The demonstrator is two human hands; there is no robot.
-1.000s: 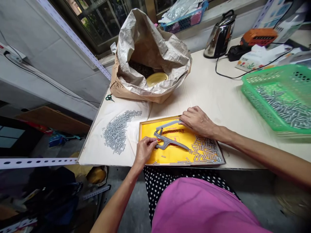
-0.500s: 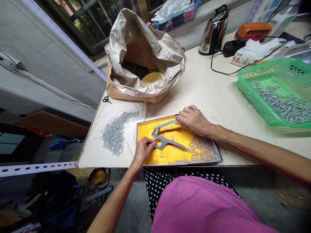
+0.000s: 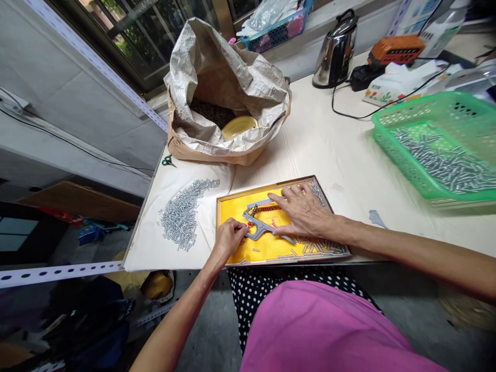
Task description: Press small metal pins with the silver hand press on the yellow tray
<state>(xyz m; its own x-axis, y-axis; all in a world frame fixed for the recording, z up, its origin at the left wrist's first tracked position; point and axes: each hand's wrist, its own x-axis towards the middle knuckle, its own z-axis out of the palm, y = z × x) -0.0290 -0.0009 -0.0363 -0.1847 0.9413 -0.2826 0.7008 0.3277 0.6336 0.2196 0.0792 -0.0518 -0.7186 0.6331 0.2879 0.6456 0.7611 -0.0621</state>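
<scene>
A grey plier-like hand tool (image 3: 260, 228) with two long handles and a coil spring lies over a shallow tray (image 3: 231, 205) with a yellow bottom. My left hand (image 3: 229, 238) is closed in a pinch at the tool's left end, beside a small red part; what the fingertips hold is too small to name. My right hand (image 3: 304, 212) spans the handles, its thumb against the lower one and its fingers at the upper one. Small silver metal pins (image 3: 315, 247) lie in the tray's right part, partly hidden by my right hand and forearm.
A heap of short metal pieces (image 3: 179, 217) lies on the cloth to the left. Behind stands an open woven sack (image 3: 228, 150) with a yellow dish (image 3: 240, 126) inside. A green basket (image 3: 430, 188) of metal pins, a kettle (image 3: 335, 51) and small scissors (image 3: 168, 161) are also around.
My right hand has moved from the upper handle's end down and across both handles, which are closer together now. My left hand stays pinched at the tool's left end.
</scene>
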